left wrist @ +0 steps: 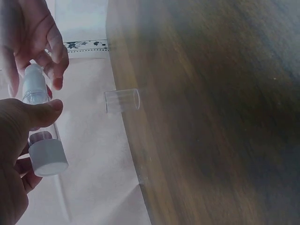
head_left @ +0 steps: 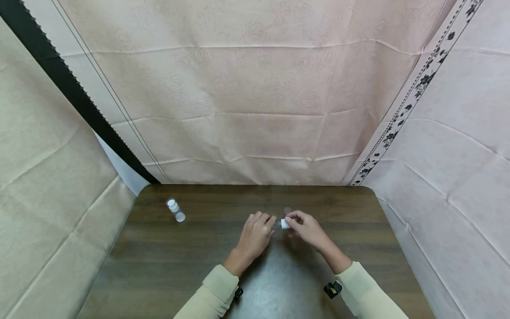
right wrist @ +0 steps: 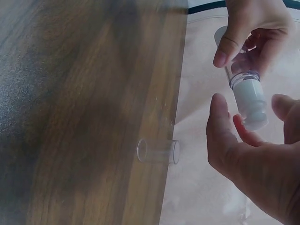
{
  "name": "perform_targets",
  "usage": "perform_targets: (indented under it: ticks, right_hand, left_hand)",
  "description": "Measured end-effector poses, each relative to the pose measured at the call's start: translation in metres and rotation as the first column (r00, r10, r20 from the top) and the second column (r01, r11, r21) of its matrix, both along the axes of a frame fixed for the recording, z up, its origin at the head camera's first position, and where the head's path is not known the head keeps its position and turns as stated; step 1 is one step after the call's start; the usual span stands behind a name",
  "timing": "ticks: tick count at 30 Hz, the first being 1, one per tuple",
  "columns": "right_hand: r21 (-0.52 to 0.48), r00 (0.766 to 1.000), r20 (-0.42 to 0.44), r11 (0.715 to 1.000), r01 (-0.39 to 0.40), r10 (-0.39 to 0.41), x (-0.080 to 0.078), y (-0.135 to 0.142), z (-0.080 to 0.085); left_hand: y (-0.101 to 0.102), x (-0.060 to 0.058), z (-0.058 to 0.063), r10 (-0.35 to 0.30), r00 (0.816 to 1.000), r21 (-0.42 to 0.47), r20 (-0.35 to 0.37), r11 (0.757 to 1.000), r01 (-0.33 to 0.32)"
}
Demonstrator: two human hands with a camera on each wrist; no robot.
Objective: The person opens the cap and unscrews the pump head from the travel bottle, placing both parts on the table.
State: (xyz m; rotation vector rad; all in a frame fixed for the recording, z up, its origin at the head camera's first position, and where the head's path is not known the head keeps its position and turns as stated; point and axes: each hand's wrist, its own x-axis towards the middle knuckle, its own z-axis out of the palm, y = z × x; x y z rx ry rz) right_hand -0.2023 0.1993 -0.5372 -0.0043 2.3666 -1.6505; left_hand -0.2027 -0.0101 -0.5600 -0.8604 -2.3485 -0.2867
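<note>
Above the table (head_left: 191,266), the bottle (left wrist: 48,157) is clamped in the fingers of the left hand (head_left: 253,235), the nearer one, its long axis running pump-first (right wrist: 251,98) toward the right hand (head_left: 309,230), whose fingers stand apart around the pump.
</note>
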Motion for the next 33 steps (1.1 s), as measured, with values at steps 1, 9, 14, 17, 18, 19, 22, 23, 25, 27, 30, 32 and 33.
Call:
perform_targets:
  ticks: [1,9,14,17,18,19,22,23,25,27,30,32,33]
  right_hand:
    - [-0.014,1.0,0.016,1.0,-0.005,0.005,0.0,0.0001,-0.0003]
    - [-0.099,0.998,0.053,0.995,-0.029,0.035,0.0001,0.0005,-0.0022]
    - [-0.124,0.999,0.025,0.992,-0.032,0.035,-0.0007,0.0009,-0.0033]
    - [-0.133,0.999,0.003,0.99,-0.037,0.038,-0.0007,0.0009,-0.0023]
    - [-0.13,0.999,0.0,0.991,-0.036,0.036,-0.0008,0.0008,-0.002]
    - [-0.121,0.999,-0.01,0.992,-0.038,0.037,-0.0007,0.0008,-0.0018]
    - [-0.091,0.999,-0.036,0.995,-0.038,0.035,-0.0003,0.0006,-0.0009]
    - [-0.084,0.998,-0.045,0.996,-0.037,0.034,-0.0002,0.0003,-0.0011]
    - [-0.079,0.998,-0.06,0.996,-0.035,0.03,0.0,-0.0001,-0.0016]
    - [-0.08,0.997,-0.08,0.996,-0.032,0.025,0.0005,-0.0004,-0.0027]
    - [-0.068,0.993,-0.118,0.997,-0.02,0.012,0.0019,-0.0007,-0.005]
    - [-0.045,0.987,-0.163,0.999,-0.019,0.011,0.0035,-0.0008,-0.006]
    - [-0.035,0.983,-0.185,0.999,-0.016,0.009,0.0043,-0.0009,-0.0062]
  left_hand:
    - [0.0,0.0003,0.0001,-0.001,1.0,-0.001,-0.004,1.0,0.001]
    - [0.0008,0.0013,-0.0005,-0.005,1.0,-0.007,-0.001,1.0,0.005]
    - [0.0013,0.0006,-0.001,-0.012,1.0,0.011,-0.007,1.0,0.012]
    - [0.0013,-0.0001,-0.0007,-0.013,1.0,0.015,0.012,1.0,0.013]
    - [0.0013,-0.0001,-0.0004,-0.012,1.0,0.015,0.027,1.0,0.011]
    - [0.0012,-0.0001,-0.0002,-0.01,0.999,0.015,0.038,1.0,0.01]
    - [0.0011,0.0002,0.0008,-0.006,0.998,0.018,0.067,1.0,0.004]
    - [0.001,0.0005,0.0012,-0.004,0.997,0.019,0.074,1.0,0.003]
    - [0.0009,0.0009,0.0018,-0.002,0.997,0.024,0.083,1.0,0.0]
    - [0.0008,0.0012,0.0026,0.0,0.995,0.03,0.098,1.0,-0.003]
    - [0.0007,0.0017,0.0036,0.002,0.993,0.04,0.121,0.999,-0.007]
    - [0.0005,0.0025,0.0049,0.001,0.99,0.048,0.14,0.999,-0.007]
    - [0.0004,0.0027,0.0053,0.0,0.989,0.051,0.146,0.999,-0.008]
